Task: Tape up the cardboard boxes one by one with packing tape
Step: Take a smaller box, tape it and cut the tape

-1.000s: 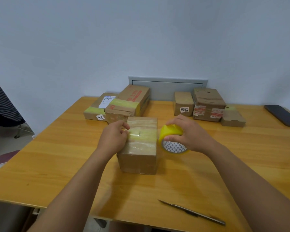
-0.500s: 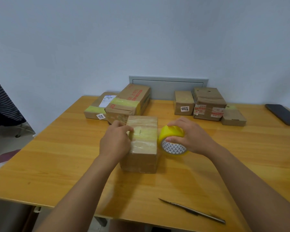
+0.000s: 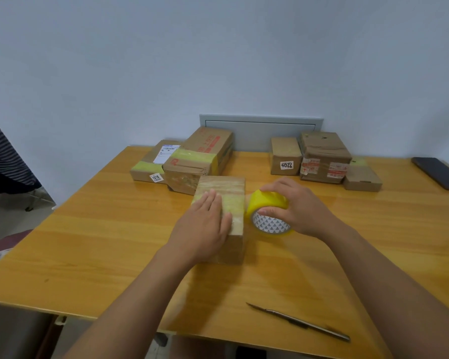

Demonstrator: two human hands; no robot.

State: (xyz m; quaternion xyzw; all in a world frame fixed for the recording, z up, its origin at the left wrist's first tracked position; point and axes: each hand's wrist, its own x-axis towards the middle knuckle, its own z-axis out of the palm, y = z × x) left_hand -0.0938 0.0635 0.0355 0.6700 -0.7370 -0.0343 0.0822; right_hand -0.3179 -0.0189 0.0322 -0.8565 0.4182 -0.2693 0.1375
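A small cardboard box stands in the middle of the wooden table, with a band of yellow tape across its top. My left hand lies flat on the box's top, fingers straight, pressing on the tape band. Right beside the box's right edge, my right hand grips a yellow roll of packing tape, which rests on the table; the tape runs from the roll onto the box.
Two taped boxes lie at the back left. Three more boxes stand at the back right. A metal craft knife lies near the front edge. A dark phone lies at the far right.
My left hand has opened from a pinch at the box's left side and now lies flat across the top. The right hand and roll have stayed beside the box.
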